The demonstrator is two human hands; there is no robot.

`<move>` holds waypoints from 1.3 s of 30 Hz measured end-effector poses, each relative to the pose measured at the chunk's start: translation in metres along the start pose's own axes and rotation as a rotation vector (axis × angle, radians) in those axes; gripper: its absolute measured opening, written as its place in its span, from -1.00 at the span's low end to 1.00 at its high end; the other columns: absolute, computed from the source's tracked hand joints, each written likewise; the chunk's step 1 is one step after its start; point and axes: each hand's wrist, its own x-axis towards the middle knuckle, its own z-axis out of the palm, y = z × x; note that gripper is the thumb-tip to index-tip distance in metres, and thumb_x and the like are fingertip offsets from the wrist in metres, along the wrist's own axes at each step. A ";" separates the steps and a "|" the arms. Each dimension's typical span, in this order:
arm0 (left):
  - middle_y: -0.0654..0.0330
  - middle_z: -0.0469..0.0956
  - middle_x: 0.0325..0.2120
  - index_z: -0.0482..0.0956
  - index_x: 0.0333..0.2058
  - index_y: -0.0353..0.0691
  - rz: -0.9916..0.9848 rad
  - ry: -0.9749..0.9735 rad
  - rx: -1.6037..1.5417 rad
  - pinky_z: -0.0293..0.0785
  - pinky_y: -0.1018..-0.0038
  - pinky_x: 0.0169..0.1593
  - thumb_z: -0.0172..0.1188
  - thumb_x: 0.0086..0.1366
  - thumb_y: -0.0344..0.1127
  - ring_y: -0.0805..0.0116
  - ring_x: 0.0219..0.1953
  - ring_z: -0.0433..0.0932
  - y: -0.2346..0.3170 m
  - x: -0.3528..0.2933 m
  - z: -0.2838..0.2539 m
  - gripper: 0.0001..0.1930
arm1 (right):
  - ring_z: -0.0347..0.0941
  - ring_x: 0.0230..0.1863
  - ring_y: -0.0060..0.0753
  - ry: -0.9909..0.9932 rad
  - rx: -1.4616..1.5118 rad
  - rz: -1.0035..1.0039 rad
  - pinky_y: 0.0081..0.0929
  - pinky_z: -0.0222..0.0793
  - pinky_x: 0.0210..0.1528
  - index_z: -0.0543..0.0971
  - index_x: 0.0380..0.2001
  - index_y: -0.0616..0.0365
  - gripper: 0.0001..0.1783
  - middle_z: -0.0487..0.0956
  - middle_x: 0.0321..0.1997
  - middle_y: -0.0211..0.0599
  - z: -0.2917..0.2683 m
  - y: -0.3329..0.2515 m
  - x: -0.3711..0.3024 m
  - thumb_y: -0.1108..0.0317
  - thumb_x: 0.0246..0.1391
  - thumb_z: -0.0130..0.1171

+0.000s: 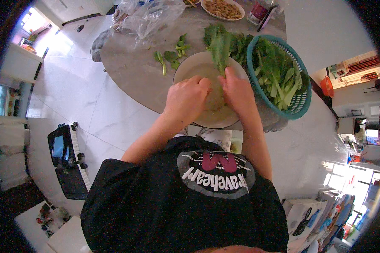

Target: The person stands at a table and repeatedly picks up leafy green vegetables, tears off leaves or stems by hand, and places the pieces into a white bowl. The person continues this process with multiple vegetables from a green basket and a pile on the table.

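A leafy green (220,48) stands upright in my right hand (239,93), its stem end pinched between thumb and fingers over a white basin (191,67). Close by on the basin's left side is my left hand (186,100), its fingers curled in and closed. Whatever those fingers hold, if anything, is hidden. Murky liquid seems to lie in the basin. To the right, a teal plastic basket (307,95) holds a heap of leafy greens (278,76). More loose leaves (240,47) lie behind the basin, and small torn pieces (171,57) lie at its left.
The grey table (131,76) has a rounded edge. At its far side are a crumpled clear plastic bag (150,19), a plate of brownish food (223,9) and a jar (257,12). A black case-like object (67,160) rests on the tiled floor at left.
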 end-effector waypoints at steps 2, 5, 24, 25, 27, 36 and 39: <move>0.08 0.52 -0.44 0.46 -0.40 -0.18 -0.007 -0.031 0.065 0.51 0.16 -0.37 0.06 0.19 -0.27 0.00 -0.36 0.57 -0.009 0.000 0.006 -0.87 | 0.50 -0.39 0.16 -0.117 -0.124 -0.017 -0.01 0.37 -0.37 0.39 -0.22 0.15 -0.82 0.55 -0.45 0.07 0.000 -0.003 0.005 0.33 0.14 -0.04; 0.09 0.53 -0.44 0.46 -0.38 -0.18 0.040 -0.054 0.100 0.53 0.18 -0.38 0.08 0.12 -0.31 0.02 -0.36 0.58 -0.007 -0.002 0.004 -0.89 | 0.54 -0.30 0.07 -0.162 -0.202 -0.159 -0.05 0.44 -0.28 0.44 -0.19 0.17 -0.72 0.56 -0.37 0.13 0.008 0.004 0.008 0.25 0.19 -0.18; 0.27 0.59 -0.44 0.60 -0.52 -0.03 0.256 -0.082 0.296 0.37 0.34 -0.26 0.17 0.00 -0.27 0.26 -0.26 0.51 -0.017 0.017 0.022 -0.93 | 0.51 -0.34 0.04 -0.154 -0.193 -0.161 -0.15 0.41 -0.34 0.60 -0.40 0.03 -0.83 0.57 -0.42 -0.09 0.006 0.016 -0.009 0.28 -0.06 0.08; 0.26 0.59 -0.45 0.61 -0.52 -0.03 0.253 -0.122 0.298 0.36 0.34 -0.27 0.17 0.00 -0.27 0.26 -0.27 0.53 -0.017 0.018 0.019 -0.93 | 0.51 -0.35 0.04 -0.177 -0.236 -0.161 -0.15 0.41 -0.34 0.60 -0.41 0.04 -0.84 0.57 -0.42 -0.09 0.004 0.014 -0.007 0.29 -0.07 0.09; 0.25 0.61 -0.46 0.61 -0.52 -0.04 0.245 -0.207 0.299 0.36 0.33 -0.28 0.18 0.01 -0.27 0.26 -0.30 0.55 -0.014 0.018 0.014 -0.93 | 0.51 -0.35 0.03 -0.228 -0.322 -0.156 -0.15 0.42 -0.34 0.59 -0.43 0.06 -0.85 0.57 -0.43 -0.08 -0.003 0.006 -0.009 0.31 -0.09 0.10; 0.25 0.63 -0.50 0.64 -0.56 -0.04 0.191 -0.322 0.288 0.41 0.31 -0.45 0.24 -0.07 -0.31 0.26 -0.39 0.63 -0.015 0.024 0.021 -0.95 | 0.52 -0.33 0.10 -0.201 -0.308 -0.154 -0.12 0.45 -0.31 0.61 -0.48 0.09 -0.85 0.57 -0.35 0.03 -0.001 0.001 -0.010 0.43 -0.17 0.07; 0.23 0.63 -0.51 0.65 -0.55 -0.05 0.186 -0.291 0.272 0.45 0.31 -0.46 0.23 -0.06 -0.32 0.25 -0.38 0.63 -0.015 0.024 0.021 -0.94 | 0.52 -0.35 0.11 -0.245 -0.298 -0.165 -0.09 0.44 -0.31 0.61 -0.48 0.11 -0.84 0.57 -0.39 0.02 0.001 0.009 -0.011 0.47 -0.17 0.05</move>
